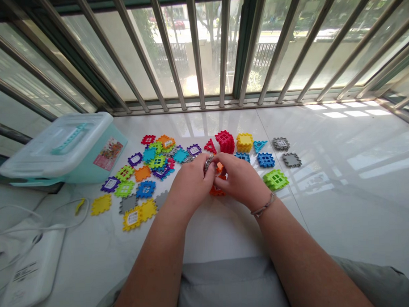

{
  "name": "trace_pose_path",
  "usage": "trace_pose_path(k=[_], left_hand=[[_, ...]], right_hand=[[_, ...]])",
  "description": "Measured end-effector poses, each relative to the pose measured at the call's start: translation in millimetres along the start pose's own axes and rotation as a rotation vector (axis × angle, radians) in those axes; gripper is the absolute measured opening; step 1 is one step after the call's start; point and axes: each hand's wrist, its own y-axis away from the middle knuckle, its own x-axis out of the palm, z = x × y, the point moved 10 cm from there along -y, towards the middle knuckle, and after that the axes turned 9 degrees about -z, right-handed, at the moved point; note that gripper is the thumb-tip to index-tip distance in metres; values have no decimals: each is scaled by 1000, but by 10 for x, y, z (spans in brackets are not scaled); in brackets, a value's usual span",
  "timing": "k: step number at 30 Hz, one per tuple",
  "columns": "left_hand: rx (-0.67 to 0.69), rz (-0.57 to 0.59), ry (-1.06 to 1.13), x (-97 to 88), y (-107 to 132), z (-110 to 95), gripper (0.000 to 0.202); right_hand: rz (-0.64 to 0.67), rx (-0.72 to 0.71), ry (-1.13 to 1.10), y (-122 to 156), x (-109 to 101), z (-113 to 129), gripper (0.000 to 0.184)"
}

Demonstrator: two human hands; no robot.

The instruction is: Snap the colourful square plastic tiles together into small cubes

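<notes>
My left hand [193, 178] and my right hand [241, 175] meet in front of me, fingers closed on a small grey interlocking tile [209, 162]. Most of that tile is hidden by the fingers. Just below the fingertips lie orange tiles [218, 189], partly covered by my right hand. Beyond the hands stand a red tile stack [225, 142] and a yellow tile stack [245, 142], with a red triangle piece [210, 146] beside them. To the right are a blue tile [265, 160], a green tile stack [275, 179] and a grey tile [292, 160].
Mixed loose tiles [157, 162] spread out on the left. A lidded turquoise box [87, 157] stands at the far left, above a white device [34, 267] with cables. Metal window bars [196, 51] border the white floor [343, 189] at the back.
</notes>
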Motion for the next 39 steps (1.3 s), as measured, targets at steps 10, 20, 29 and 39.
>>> trace_pose_path(k=[10, 20, 29, 39], left_hand=[[-1, -1, -18, -3, 10, -2, 18], [15, -19, 1, -20, 10, -7, 20], [15, -14, -2, -14, 7, -3, 22], [16, -11, -13, -14, 14, -8, 22]], right_hand=[[-4, -5, -4, 1, 23, -8, 18], [-17, -7, -8, -8, 3, 3, 16], [-20, -1, -11, -1, 4, -11, 16], [-18, -4, -5, 0, 4, -9, 15]])
